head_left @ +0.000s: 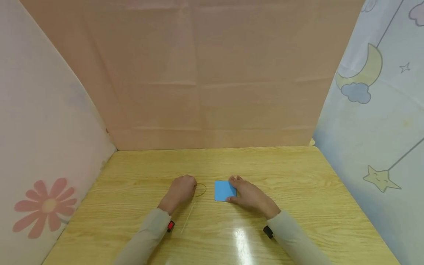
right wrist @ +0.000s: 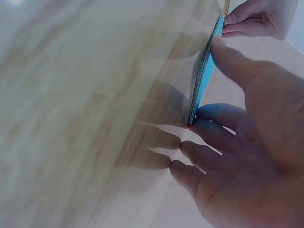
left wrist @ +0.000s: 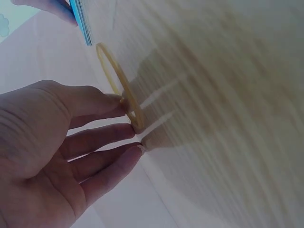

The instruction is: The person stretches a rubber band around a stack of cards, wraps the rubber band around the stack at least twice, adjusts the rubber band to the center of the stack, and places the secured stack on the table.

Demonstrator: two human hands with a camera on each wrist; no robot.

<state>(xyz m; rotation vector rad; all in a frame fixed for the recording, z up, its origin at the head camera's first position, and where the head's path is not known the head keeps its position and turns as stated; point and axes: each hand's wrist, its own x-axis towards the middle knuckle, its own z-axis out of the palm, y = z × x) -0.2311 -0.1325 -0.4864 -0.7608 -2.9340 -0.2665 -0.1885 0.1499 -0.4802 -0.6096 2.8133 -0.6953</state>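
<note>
Near the middle of the table lies a stack of square cards with a blue top; its layered edge shows in the right wrist view. My right hand grips the stack at its right side, thumb on one edge and index finger at a corner. The other fingertips rest on the tabletop. To the left, my left hand pinches a thin yellow rubber band between thumb and index finger. The band's loop stretches out toward the cards, low over the wood, with a gap between the two.
The wood-grain table ends at a brown paper backdrop. Patterned panels stand at the left and right sides. Dark devices are strapped to both wrists.
</note>
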